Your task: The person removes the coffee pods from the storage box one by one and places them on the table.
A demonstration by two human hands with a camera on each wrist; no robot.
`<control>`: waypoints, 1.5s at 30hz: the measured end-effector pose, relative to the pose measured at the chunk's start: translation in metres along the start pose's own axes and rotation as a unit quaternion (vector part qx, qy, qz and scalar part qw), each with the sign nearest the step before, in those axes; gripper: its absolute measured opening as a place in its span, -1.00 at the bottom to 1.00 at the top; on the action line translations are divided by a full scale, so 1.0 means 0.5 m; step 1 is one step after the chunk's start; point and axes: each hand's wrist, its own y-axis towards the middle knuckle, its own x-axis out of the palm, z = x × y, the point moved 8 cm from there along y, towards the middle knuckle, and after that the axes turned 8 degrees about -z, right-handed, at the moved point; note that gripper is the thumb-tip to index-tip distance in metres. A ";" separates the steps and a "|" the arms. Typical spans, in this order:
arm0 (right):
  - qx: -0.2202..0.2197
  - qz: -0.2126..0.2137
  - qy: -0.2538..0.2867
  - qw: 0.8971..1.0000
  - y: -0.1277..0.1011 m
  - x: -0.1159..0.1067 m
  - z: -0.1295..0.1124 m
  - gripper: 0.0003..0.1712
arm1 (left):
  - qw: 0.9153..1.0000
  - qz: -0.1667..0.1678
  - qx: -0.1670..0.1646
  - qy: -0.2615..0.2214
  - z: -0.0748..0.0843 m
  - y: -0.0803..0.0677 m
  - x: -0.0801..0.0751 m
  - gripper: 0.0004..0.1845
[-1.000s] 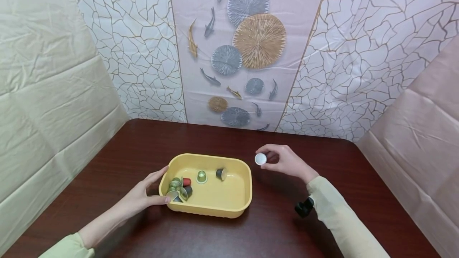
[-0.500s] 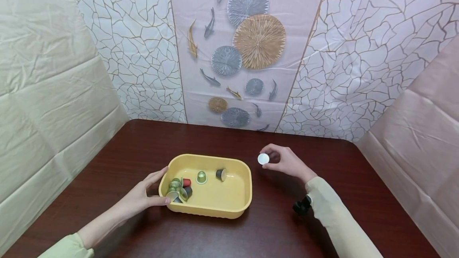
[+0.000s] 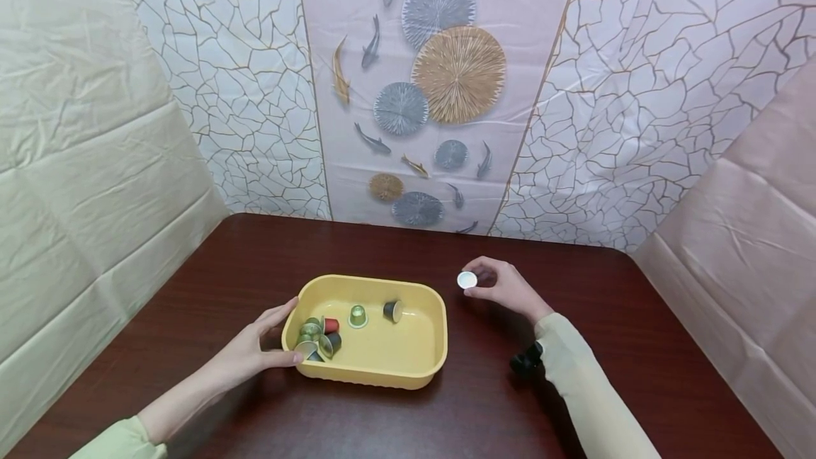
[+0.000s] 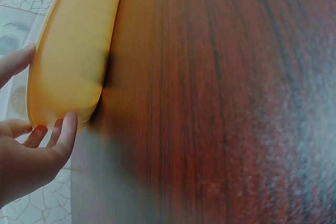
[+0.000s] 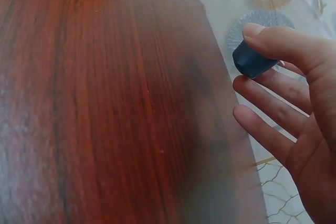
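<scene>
My right hand [image 3: 510,289] pinches a dark blue coffee capsule [image 5: 254,59] between thumb and fingers, right of the yellow tray [image 3: 408,372]. In the head view the capsule's pale round lid faces me, tilted upward. The right wrist view shows its dark body, with the lower fingers loosely extended beneath. At the tray's left end my left hand [image 3: 245,354] holds on, thumb on the near rim and fingertips against the outer wall. Several capsules in green, dark and red bunch in the tray's left corner. A green capsule [image 3: 358,315] and a dark capsule [image 3: 392,311] lie farther right inside.
The tray stands on a dark reddish-brown table [image 3: 497,409]. A patterned cloth backdrop [image 3: 408,126] hangs behind it, with plain pale cloths at both sides. A black wrist device [image 3: 526,360] sits under my right sleeve.
My right hand has shifted slightly right with the capsule, and its lid has tipped further upward. The right forearm has swung left. My left hand and the tray have stayed put.
</scene>
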 end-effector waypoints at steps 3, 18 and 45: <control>0.010 0.004 0.010 1.000 0.001 0.002 0.007 -0.61 | 1.000 0.003 -0.004 0.005 -0.002 0.000 -0.001 0.05; 0.024 -0.016 0.069 0.997 0.000 0.028 0.028 -0.59 | 1.000 0.003 0.006 0.003 0.000 -0.001 -0.001 0.04; 0.050 -0.048 0.117 0.991 -0.010 0.043 0.057 -0.55 | 1.000 0.006 0.009 0.011 0.001 -0.004 -0.001 0.05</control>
